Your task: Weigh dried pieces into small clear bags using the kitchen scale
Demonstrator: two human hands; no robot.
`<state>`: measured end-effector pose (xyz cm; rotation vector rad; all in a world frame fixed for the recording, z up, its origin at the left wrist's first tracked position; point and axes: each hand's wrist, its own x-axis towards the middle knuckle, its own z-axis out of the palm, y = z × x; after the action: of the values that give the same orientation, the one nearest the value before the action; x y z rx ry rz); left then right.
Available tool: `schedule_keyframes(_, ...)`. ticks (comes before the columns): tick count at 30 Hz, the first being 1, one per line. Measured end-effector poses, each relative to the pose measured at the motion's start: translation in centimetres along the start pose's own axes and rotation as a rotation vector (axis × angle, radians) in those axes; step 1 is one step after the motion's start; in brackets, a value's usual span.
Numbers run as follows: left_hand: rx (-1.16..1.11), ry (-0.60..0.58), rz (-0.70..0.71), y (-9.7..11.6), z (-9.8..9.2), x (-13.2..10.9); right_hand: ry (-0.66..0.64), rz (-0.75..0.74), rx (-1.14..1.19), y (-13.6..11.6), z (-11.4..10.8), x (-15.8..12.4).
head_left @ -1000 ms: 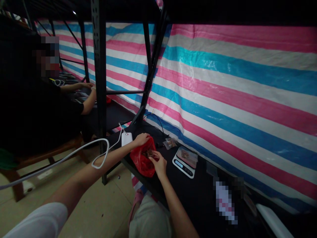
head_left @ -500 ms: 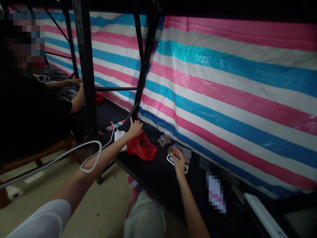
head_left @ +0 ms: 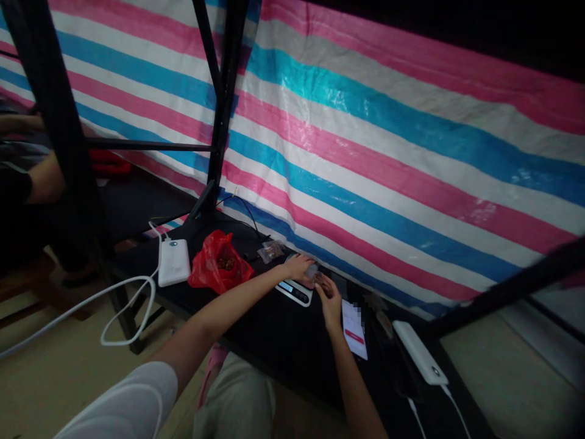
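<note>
My left hand (head_left: 299, 266) reaches over the white digital scale (head_left: 303, 298), its fingers at a clear plastic bag (head_left: 313, 271) by the scale's far edge. Close on its right, my right hand (head_left: 331, 303) has its fingers bent together around small brown pieces (head_left: 326, 282), too small to make out fully. Fingertips of both hands nearly meet at the bag. To the left of the scale, a red plastic bag (head_left: 208, 268) stands open with small brown pieces inside. A small filled clear packet (head_left: 270, 250) lies behind and left of the scale.
A white power bank (head_left: 174, 262) with a cable stands at the left of the black table (head_left: 269, 335). A lit phone (head_left: 353, 332) and another white power bank (head_left: 420, 353) lie right. Black frame posts (head_left: 223, 91) and a striped sheet (head_left: 365, 158) border the back. Another person's arm (head_left: 48, 177) shows at left.
My left hand has moved right, from the red bag to the clear bag by the scale. My right hand has shifted off the scale to its right side. The view has turned right.
</note>
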<state>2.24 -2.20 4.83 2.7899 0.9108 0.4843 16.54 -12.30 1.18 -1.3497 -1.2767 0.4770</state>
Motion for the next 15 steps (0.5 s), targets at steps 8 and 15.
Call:
schedule_keyframes(8,0.024,0.055,-0.119,-0.4,2.5,3.2,0.000,0.000,-0.059,0.6,-3.7,0.9)
schedule_keyframes(15,-0.179,-0.007,-0.260,-1.5,2.6,3.6,-0.042,0.033,-0.017,1.3,-3.7,2.7)
